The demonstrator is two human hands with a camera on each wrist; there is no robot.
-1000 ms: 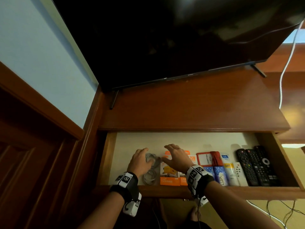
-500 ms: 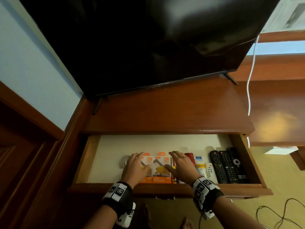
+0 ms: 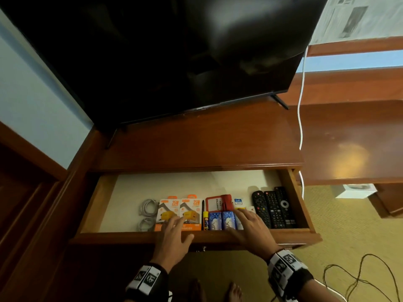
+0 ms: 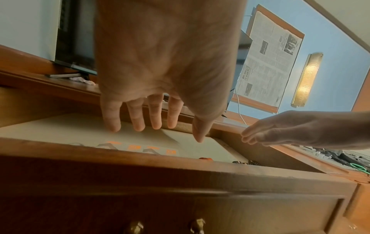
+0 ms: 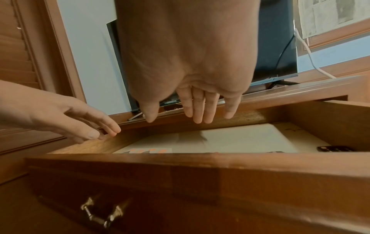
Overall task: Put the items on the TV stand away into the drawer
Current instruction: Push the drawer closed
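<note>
The wooden drawer [image 3: 196,236] stands pulled out under the TV stand top [image 3: 196,144]. Along its front lie coiled white cables [image 3: 147,211], two orange charger boxes [image 3: 177,211], a yellow marker [image 3: 205,219], blue packs [image 3: 220,220], a red card holder [image 3: 219,202] and three black remotes [image 3: 274,205]. My left hand [image 3: 174,234] hovers flat over the drawer's front edge and the charger boxes, fingers straight, holding nothing. My right hand [image 3: 248,225] is flat over the blue packs and small white items, also empty. Both wrist views show straight fingers [image 4: 138,117] [image 5: 200,109] above the drawer.
A large black TV [image 3: 163,51] stands on the stand top. A white cable [image 3: 302,94] hangs down at the right. A lower wooden desk [image 3: 349,140] adjoins on the right, with a white box [image 3: 355,190] under it. Black cords [image 3: 359,277] lie on the carpet. Brass handle [image 5: 102,213] on the drawer front.
Both hands have drawn back from the items toward the drawer's front edge. The cables and charger boxes now lie uncovered. The head view has shifted and pulled back.
</note>
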